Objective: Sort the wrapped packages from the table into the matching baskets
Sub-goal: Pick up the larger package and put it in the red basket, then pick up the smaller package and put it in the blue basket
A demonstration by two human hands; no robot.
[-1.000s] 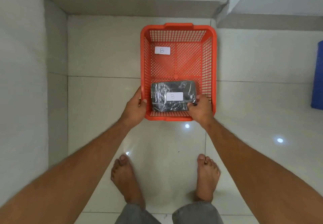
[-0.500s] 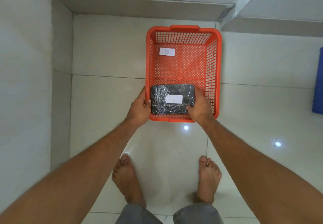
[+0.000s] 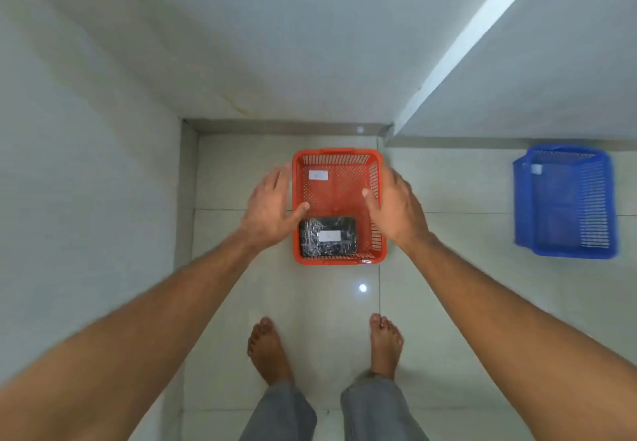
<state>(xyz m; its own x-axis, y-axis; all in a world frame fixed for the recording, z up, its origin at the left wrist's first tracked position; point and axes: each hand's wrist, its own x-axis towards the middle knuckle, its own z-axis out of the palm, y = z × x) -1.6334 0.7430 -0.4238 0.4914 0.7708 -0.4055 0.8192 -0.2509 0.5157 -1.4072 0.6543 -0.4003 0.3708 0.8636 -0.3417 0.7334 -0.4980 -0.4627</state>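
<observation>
Wrapped package (image 3: 327, 236) is left flat at the 6 o'clock end of the red basket (image 3: 377, 251); left hand (image 3: 268, 212) and right hand (image 3: 397, 209) are best lifted straight clear, fingers spread, nothing held.

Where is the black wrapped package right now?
In the head view the black wrapped package lies inside the orange basket, in its near-left corner, with both open hands above it and the blue basket off to the right.

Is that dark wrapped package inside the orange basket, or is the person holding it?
Inside. The package lies flat on the floor of the orange basket, at its near end. Both the left hand and right hand are open and off it.
</observation>
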